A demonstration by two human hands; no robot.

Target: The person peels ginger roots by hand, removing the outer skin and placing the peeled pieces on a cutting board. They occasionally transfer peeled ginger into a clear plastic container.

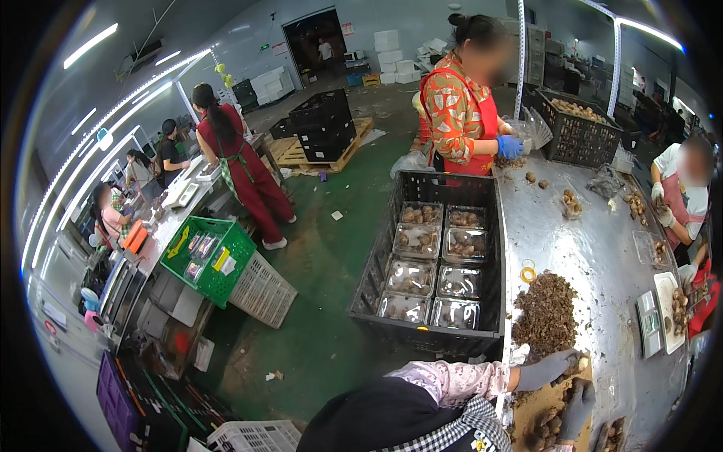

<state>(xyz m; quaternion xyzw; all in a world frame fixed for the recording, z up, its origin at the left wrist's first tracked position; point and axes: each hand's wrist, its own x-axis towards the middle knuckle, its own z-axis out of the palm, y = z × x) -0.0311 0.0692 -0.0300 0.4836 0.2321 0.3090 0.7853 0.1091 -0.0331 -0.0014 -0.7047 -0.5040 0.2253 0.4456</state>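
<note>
My left hand [551, 370], in a grey glove, reaches over the metal table and grips a small round brown-and-white piece of produce [582, 363] at its fingertips. Close below it is my right hand [577, 409], also gloved in grey, with dark, soiled fingers; whether it holds anything cannot be made out. Both are above a tan board or sheet [528, 409], on which more brown produce pieces [548, 430] lie in a heap beside my right hand. A mound of brown peelings or trimmings [545, 313] lies beyond my left hand.
A black crate [361, 308] of lidded clear punnets stands left of the metal table [531, 214]. A co-worker in a red apron stands beyond it; others work at the right edge. A scale [649, 325], a white tray [665, 294] and a black crate of produce [582, 133] are on the table.
</note>
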